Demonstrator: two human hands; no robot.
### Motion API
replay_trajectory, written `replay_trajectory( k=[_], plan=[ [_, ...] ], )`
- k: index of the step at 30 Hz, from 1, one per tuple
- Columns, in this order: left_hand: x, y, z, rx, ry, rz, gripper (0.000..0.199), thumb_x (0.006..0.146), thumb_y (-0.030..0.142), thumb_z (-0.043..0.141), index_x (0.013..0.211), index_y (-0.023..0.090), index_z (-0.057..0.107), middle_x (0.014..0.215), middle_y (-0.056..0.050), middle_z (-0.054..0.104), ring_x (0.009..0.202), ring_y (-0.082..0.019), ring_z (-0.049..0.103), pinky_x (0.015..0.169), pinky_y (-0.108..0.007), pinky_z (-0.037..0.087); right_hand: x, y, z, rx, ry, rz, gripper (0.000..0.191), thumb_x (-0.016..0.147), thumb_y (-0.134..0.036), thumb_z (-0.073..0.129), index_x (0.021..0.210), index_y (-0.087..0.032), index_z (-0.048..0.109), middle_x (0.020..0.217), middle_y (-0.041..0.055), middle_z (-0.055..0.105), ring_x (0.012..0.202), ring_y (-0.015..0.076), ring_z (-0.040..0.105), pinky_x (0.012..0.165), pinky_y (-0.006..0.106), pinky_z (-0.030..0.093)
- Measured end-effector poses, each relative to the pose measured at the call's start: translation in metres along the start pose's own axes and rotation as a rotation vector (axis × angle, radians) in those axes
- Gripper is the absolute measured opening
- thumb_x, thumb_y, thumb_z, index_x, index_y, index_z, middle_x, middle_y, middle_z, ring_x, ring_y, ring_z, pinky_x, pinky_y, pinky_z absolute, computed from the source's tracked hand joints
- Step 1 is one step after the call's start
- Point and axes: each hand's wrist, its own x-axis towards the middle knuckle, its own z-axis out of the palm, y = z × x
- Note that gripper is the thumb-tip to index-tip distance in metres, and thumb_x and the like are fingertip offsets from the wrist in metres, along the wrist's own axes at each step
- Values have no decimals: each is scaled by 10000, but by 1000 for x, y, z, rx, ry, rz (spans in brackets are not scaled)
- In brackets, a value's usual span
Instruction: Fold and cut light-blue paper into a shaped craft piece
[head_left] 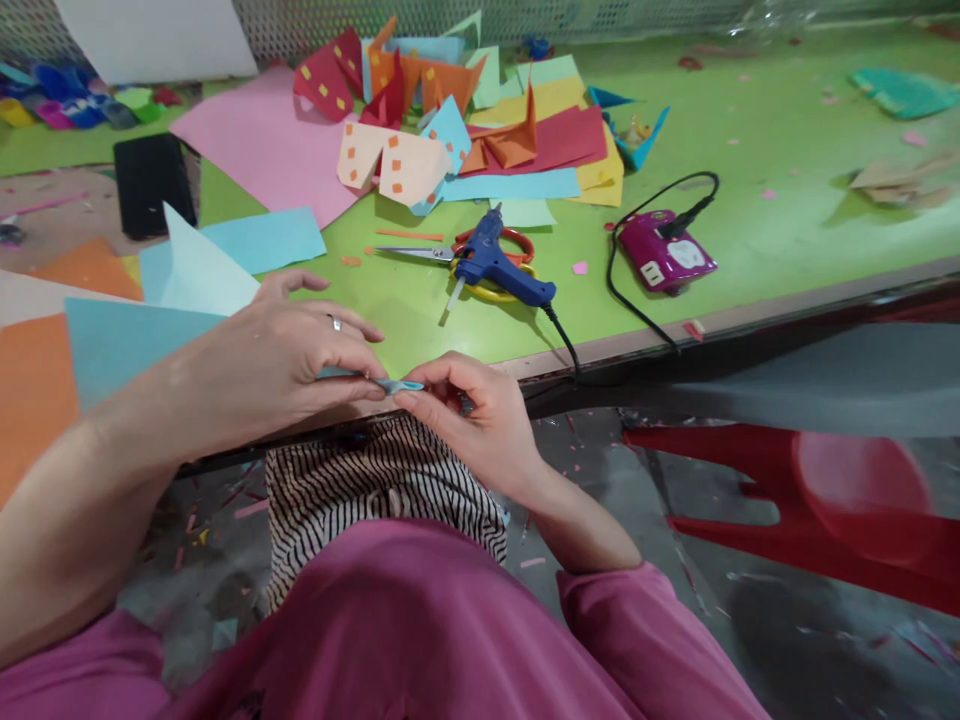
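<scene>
So the green bench [750,110] is looking pretty busy, with paper scraps scattering across the floor [592,590] below and a red chair [720,450] standing off to the right. Right at the front edge, a small folded piece of blue paper [402,386] is sitting between the person's two hands. The left hand [307,345] is pinching one end, thumb underneath and fingers on top, and the right hand [480,415] is pinching the other end between thumb and index finger, so the grip is closing on that paper from both sides. A bigger blue sheet [127,345] is lying just beside the left hand, overlapping some orange paper [34,405]. Past the hands, a blue glue gun [491,265] is resting across the handles of some scissors [412,252]. Over to the right, a purple power socket [660,250] is holding a black plug [688,215]. Further back, folded paper shapes are piling up by a pink sheet [262,140], and a black phone [154,185] is lying on the left.
</scene>
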Motion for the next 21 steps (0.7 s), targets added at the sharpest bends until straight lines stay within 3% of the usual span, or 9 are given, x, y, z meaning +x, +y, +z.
replay_trajectory(
  k=[6, 16, 21],
  plan=[
    [0, 0, 0, 15, -15, 40, 326, 1038, 420, 470, 966, 347, 779, 977, 53, 804, 1107, -209, 695, 1166, -480, 225, -1, 1, -1, 11, 6, 28, 140, 906, -309, 749, 846, -197, 689, 737, -39, 646, 618, 70, 514, 587, 219, 425],
    [3, -3, 4, 52, -17, 60, 306, 1036, 438, 486, 969, 356, 773, 987, 69, 800, 1097, -203, 691, 1141, -447, 233, -3, 3, -2, 33, 18, 56, 162, 910, -317, 734, 811, -195, 692, 710, -38, 650, 585, 68, 494, 554, 221, 411],
    [0, -9, -1, 90, -1, -8, 495, 1044, 571, 379, 881, 306, 765, 909, 37, 797, 986, -203, 695, 1102, -474, 240, -5, 7, -4, 17, 59, 67, 173, 903, -337, 734, 805, -201, 692, 685, -43, 633, 560, 67, 457, 529, 225, 386]
  ],
)
